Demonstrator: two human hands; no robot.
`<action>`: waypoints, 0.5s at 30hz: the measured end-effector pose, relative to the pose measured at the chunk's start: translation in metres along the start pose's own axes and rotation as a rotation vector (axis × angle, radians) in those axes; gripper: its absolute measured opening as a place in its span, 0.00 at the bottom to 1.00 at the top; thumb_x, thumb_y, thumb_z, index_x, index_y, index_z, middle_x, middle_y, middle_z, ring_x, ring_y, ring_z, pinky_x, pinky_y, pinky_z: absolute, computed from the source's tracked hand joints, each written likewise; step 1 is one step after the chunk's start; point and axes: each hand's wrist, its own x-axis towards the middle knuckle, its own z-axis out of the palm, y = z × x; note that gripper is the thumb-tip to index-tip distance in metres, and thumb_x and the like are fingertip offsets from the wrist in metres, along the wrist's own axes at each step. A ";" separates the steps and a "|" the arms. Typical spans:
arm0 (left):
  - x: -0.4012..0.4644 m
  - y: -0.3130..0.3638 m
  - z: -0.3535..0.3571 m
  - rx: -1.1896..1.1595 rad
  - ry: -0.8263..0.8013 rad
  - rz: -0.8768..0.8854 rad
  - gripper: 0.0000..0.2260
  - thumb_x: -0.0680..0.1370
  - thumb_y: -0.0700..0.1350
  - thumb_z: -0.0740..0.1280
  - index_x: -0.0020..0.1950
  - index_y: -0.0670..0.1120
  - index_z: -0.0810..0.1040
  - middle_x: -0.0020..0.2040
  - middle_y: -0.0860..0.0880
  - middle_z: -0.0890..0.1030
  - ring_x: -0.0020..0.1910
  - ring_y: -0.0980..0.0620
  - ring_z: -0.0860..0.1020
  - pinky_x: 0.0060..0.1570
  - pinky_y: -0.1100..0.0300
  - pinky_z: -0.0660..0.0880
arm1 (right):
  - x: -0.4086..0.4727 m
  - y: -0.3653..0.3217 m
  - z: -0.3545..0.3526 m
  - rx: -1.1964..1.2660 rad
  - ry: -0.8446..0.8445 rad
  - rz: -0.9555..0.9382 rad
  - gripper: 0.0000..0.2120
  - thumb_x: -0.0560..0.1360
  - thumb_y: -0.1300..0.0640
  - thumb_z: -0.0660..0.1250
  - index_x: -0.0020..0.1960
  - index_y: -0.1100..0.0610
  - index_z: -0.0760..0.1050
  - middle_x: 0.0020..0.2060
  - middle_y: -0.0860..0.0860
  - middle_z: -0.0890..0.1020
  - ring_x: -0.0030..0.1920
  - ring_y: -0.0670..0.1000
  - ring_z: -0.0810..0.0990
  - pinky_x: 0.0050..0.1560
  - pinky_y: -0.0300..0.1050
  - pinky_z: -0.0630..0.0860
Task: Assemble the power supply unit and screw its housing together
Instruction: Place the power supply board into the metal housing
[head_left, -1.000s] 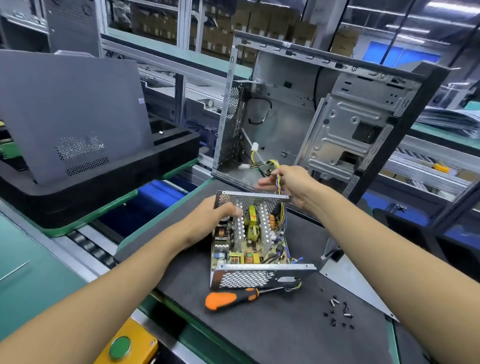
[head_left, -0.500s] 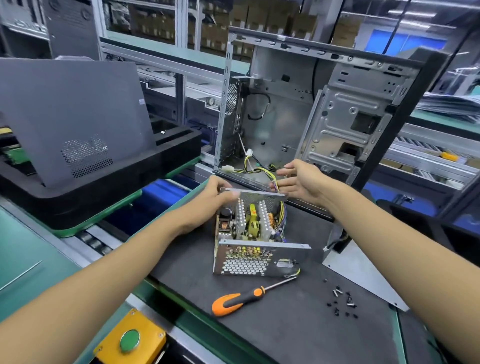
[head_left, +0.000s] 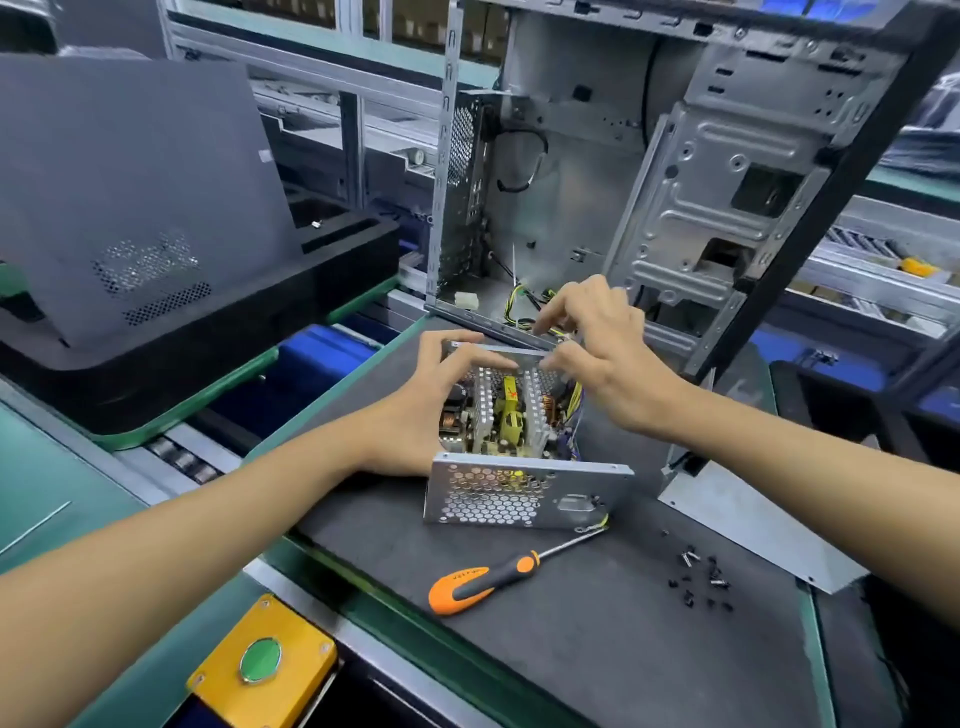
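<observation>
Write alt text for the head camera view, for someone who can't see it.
Two hands, left hand and right hand, hold an open power supply on a dark mat, before an empty computer case. A screwdriver and screws lie nearer the camera.

Orange-and-black screwdriver; honeycomb-perforated silver housing; yellow button box

Head-worn view (wide-angle) looks forward and down, close.
</observation>
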 end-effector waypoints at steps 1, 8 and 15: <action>0.005 0.000 -0.001 0.056 0.008 0.065 0.33 0.66 0.69 0.78 0.68 0.65 0.73 0.70 0.58 0.63 0.76 0.59 0.64 0.67 0.73 0.65 | -0.003 -0.003 -0.008 0.021 -0.081 -0.134 0.15 0.71 0.44 0.60 0.53 0.51 0.74 0.47 0.42 0.68 0.51 0.44 0.65 0.54 0.46 0.60; 0.034 0.001 -0.046 0.255 -0.444 0.020 0.34 0.65 0.63 0.81 0.68 0.68 0.72 0.65 0.68 0.57 0.72 0.66 0.65 0.73 0.58 0.64 | -0.026 0.006 -0.029 -0.115 -0.474 -0.288 0.09 0.72 0.54 0.65 0.51 0.54 0.75 0.46 0.47 0.77 0.48 0.48 0.74 0.51 0.49 0.73; 0.066 0.013 -0.068 0.490 -0.623 -0.046 0.45 0.63 0.66 0.82 0.74 0.74 0.63 0.67 0.54 0.61 0.72 0.50 0.68 0.73 0.48 0.68 | -0.052 0.001 -0.015 -0.144 -0.499 -0.343 0.16 0.65 0.49 0.71 0.51 0.53 0.74 0.46 0.45 0.76 0.46 0.45 0.70 0.44 0.42 0.68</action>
